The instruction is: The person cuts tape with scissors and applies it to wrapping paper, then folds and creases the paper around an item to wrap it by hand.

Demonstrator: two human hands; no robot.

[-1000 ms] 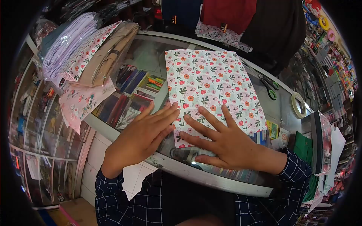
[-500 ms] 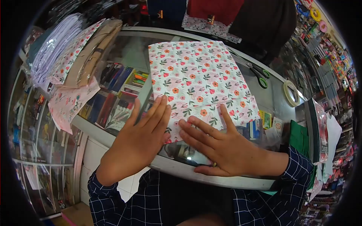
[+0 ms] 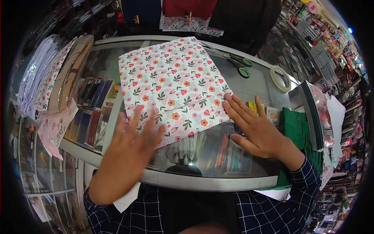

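Under left hand, floral paper, right hand at edge

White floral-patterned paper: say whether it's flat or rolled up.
Flat: the white floral-patterned paper spreads across the glass-topped counter, one crease-like line crossing its near part.

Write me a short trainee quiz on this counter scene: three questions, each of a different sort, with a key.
1. True or false: the right grip is closed around the scissors.

2. Which lies nearer the flowered sheet?
A) The scissors
B) The tape roll
C) The green cloth

3. Fill in the blank: the flowered sheet lies on a counter whose see-through top shows ____ and other goods beneath it.

Key:
1. False; it is spread open, its fingertips at the sheet's right edge.
2. A
3. pens
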